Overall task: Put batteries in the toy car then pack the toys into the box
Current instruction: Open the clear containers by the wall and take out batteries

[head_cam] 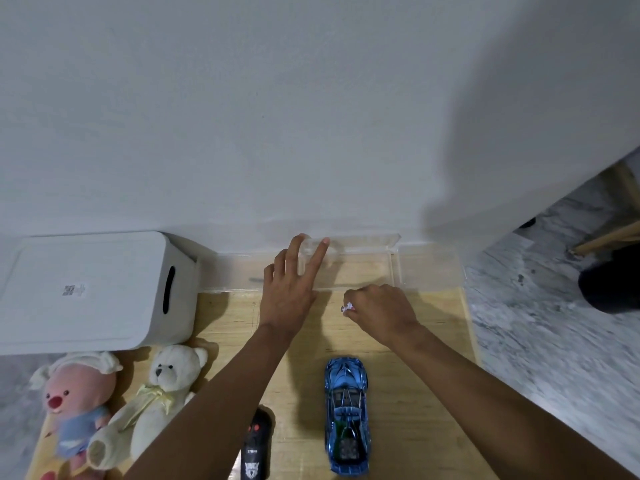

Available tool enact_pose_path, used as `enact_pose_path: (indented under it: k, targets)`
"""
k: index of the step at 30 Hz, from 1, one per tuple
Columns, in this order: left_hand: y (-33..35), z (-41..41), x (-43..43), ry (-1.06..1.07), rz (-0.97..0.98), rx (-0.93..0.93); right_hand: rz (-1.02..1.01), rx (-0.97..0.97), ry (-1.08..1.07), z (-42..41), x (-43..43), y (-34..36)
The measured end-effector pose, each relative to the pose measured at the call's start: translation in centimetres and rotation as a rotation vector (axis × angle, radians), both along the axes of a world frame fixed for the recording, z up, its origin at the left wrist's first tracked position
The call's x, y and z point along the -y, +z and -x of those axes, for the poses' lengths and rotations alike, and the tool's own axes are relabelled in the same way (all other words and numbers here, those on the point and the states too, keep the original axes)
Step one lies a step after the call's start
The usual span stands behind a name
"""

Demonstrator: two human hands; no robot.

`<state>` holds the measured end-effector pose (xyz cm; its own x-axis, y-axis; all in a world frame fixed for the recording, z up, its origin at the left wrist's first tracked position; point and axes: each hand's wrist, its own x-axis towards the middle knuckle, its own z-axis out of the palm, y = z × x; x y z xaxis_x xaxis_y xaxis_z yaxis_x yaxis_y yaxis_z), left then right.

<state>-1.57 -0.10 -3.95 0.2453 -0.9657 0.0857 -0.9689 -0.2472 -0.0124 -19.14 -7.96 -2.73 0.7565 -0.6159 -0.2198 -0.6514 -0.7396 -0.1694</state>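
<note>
A blue toy car (347, 415) lies on the wooden board, nose pointing away from me. Left of it lies a black remote control (255, 445). My left hand (289, 289) reaches forward with straight fingers that touch a small clear plastic container (313, 258) inside a long clear tray (398, 268) by the wall. My right hand (382, 311) hovers over the board near the tray with fingers curled, pinching a small white thing (347, 306); I cannot tell what it is. A white bear (162, 393) and a pink plush (74, 410) lie at the left.
A white lidded storage box (90, 289) stands at the left against the wall. The wooden board (415, 393) lies on a grey marbled floor (554, 323). A dark object (609, 282) and wooden furniture legs (609, 233) are at the far right.
</note>
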Motion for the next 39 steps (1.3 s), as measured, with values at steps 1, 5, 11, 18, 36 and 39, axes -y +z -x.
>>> enact_pose_path:
  k: [1, 5, 11, 18, 36, 39]
  targets:
    - [0.0, 0.0, 0.0, 0.000, 0.000, 0.004, 0.011, -0.011, 0.000, -0.1, -0.1, -0.6]
    - [0.0, 0.1, -0.1, -0.004, -0.004, 0.020, 0.075, 0.024, -0.010, 0.0, -0.3, -2.4]
    - [0.0, 0.1, -0.1, -0.011, 0.010, 0.028, 0.032, 0.165, -0.040, 1.4, -1.6, -3.2]
    - [0.0, 0.1, -0.1, -0.011, 0.018, 0.032, 0.067, 0.094, -0.022, 2.9, -1.1, -3.8]
    - [0.0, 0.3, -0.1, 0.002, 0.001, 0.024, -0.050, 0.238, 0.059, 4.0, -3.5, -5.0]
    - [0.0, 0.3, -0.1, 0.008, -0.020, 0.031, 0.016, 0.241, 0.043, 3.7, -3.6, -5.4]
